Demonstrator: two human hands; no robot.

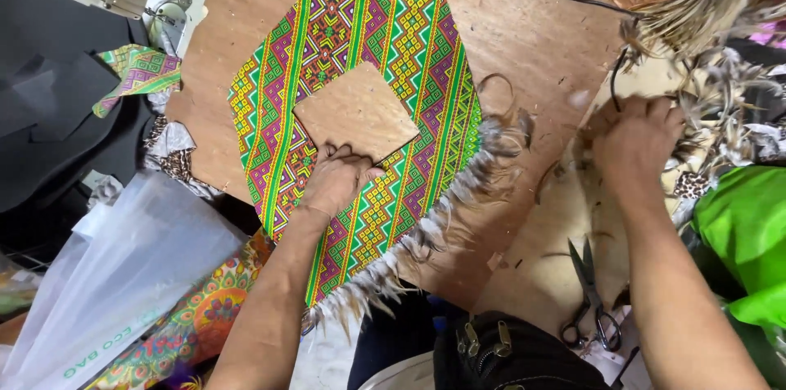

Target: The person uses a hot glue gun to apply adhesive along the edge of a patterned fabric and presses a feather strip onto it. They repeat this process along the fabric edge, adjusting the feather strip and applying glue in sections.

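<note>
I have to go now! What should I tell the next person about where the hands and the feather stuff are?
Left hand: flat on the patterned fabric piece, fingers at the edge of the brown square board lying on it.
Right hand: closed in the pile of loose feathers at the right; what it grips is hidden.
Done: a feather fringe already runs along the fabric's lower right edge.
Left: the other visible edges have no feathers.
Nearby: scissors on the wooden table, near the right forearm.

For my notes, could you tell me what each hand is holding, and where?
The left hand presses flat on the patterned fabric, gripping nothing. The right hand reaches into the feathers; any hold there cannot be told.
</note>
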